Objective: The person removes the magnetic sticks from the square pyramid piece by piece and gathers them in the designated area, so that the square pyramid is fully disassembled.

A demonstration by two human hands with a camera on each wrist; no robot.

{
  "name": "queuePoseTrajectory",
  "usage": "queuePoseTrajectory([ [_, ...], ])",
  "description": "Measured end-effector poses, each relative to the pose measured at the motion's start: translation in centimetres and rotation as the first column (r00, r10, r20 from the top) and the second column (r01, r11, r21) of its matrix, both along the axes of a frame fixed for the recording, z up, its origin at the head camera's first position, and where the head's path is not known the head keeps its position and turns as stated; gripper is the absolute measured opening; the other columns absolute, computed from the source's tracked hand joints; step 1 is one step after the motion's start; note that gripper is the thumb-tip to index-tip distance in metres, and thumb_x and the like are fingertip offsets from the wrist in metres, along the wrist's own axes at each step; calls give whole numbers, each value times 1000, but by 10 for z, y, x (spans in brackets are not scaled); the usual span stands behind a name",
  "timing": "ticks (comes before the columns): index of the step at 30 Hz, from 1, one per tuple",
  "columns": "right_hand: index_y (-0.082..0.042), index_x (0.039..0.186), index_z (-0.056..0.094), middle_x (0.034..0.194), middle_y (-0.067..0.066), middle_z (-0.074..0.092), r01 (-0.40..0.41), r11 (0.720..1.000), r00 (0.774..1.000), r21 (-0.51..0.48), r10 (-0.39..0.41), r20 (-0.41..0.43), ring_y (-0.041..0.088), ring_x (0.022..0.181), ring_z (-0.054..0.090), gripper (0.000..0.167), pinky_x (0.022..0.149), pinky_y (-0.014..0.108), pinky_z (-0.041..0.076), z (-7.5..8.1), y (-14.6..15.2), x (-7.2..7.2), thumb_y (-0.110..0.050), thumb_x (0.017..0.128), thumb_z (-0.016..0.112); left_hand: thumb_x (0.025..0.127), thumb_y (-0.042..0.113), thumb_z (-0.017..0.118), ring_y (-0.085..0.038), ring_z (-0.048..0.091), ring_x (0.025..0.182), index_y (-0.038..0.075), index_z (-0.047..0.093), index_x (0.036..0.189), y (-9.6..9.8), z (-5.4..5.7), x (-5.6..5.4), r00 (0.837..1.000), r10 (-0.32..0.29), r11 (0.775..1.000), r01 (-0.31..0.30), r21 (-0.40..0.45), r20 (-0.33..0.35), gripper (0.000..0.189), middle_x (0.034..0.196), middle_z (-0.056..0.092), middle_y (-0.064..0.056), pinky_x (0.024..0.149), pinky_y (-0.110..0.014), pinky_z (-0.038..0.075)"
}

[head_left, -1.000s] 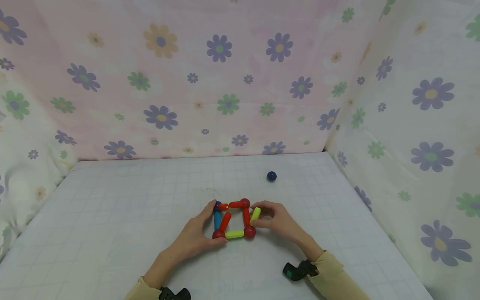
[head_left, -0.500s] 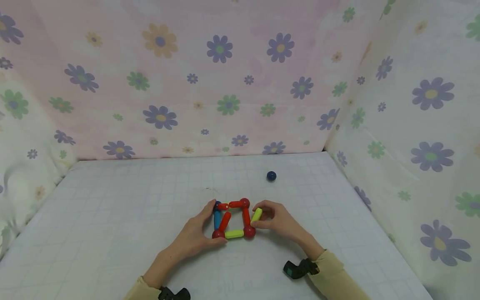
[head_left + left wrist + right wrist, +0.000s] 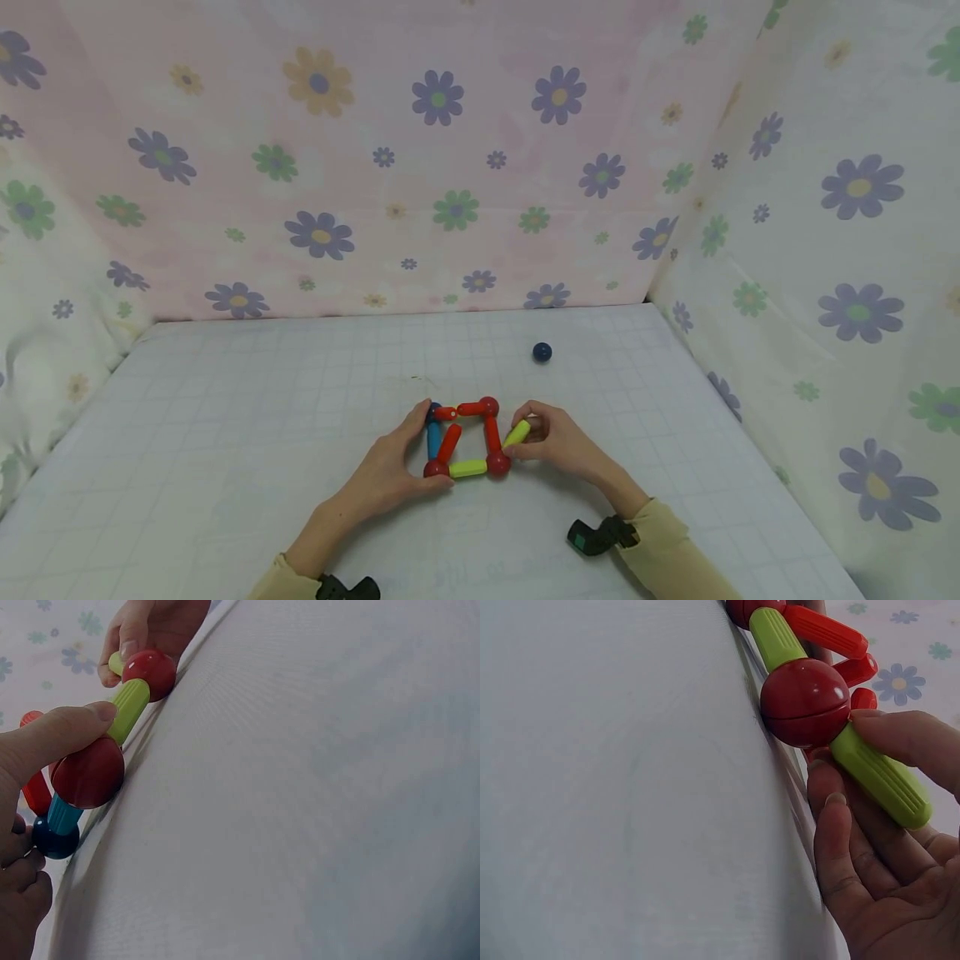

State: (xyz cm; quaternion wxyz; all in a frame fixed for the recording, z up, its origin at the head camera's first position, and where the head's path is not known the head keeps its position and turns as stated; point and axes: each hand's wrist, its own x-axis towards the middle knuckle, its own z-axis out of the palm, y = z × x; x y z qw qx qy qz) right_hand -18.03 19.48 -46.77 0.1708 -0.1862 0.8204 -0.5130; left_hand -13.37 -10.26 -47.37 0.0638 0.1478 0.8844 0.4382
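Observation:
A four-sided frame of magnetic rods and balls lies on the table. My left hand (image 3: 378, 473) grips its left side, thumb at the near left red ball (image 3: 90, 772) and the yellow-green rod (image 3: 129, 711), fingers by the blue ball (image 3: 56, 838). A blue rod (image 3: 433, 439) joins these two balls. From the near left ball a red rod (image 3: 450, 443) sticks up. My right hand (image 3: 561, 439) pinches another yellow-green rod (image 3: 881, 776) between thumb and fingers; its lower end meets the near right red ball (image 3: 806, 701), and it leans outward to the right.
A loose dark blue ball (image 3: 542, 352) sits behind the frame, toward the right. Flower-print cloth (image 3: 457, 208) walls the back and sides of the white gridded table (image 3: 262, 400).
The yellow-green rod in my right hand has tipped further to the right, and that hand has shifted slightly right with it. My left hand stays in place on the frame.

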Motion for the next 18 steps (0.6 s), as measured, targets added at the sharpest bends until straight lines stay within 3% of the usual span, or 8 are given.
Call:
queuePoseTrajectory([
  [6, -7, 106, 56, 82, 2, 69, -4, 1000, 1000, 3, 4, 12, 14, 75, 60, 37, 65, 22, 46, 0, 1, 0, -20, 83, 82, 73, 43, 88, -25, 30, 151, 21, 24, 160, 0, 0, 1, 1000, 0, 1000, 0, -3, -2, 110, 164, 29, 0, 115, -52, 36],
  [18, -5, 110, 57, 87, 5, 71, 3, 1000, 1000, -11, -3, 31, 17, 77, 61, 37, 67, 24, 48, 3, 0, 3, -17, 84, 81, 74, 42, 87, -27, 31, 150, 19, 25, 160, 2, -1, 1, 1000, 2, 1000, -2, -1, -11, 109, 164, 30, -2, 113, -53, 38],
])
